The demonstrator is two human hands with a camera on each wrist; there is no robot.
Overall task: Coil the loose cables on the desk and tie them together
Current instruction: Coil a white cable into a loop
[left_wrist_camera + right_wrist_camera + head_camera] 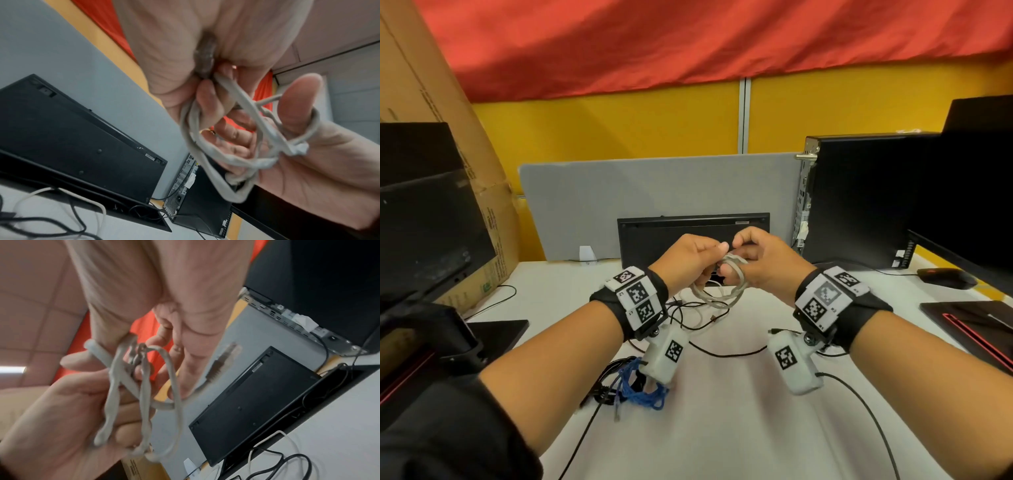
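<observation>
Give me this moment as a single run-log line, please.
stage: coiling | left hand: grips grey cable | right hand: grips same coil, held above desk | blue cable: bundled on desk | black cables: loose

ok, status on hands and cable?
Left hand and right hand both grip the grey cable, coiled, held above the desk. Black cables and blue cable loose below.

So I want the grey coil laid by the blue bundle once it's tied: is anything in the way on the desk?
Partly. The grey cable hangs in both hands above loose black cables, and the left forearm crosses above the blue bundle.
</observation>
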